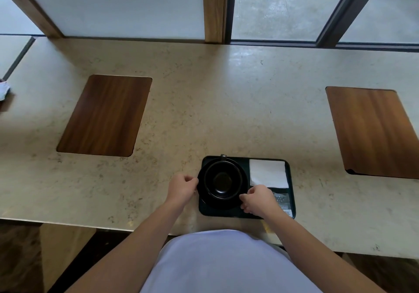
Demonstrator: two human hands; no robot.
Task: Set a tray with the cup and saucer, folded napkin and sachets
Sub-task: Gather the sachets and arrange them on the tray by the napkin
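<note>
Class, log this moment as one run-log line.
left hand: holds saucer edge | right hand: holds saucer | cup: on saucer, on tray | napkin: on tray | sachets: on tray

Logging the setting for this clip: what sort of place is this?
Probably a café or hotel lounge: a long stone counter against floor-level windows, wooden placemats at spaced seats, and a serving tray with cup and napkin.
</note>
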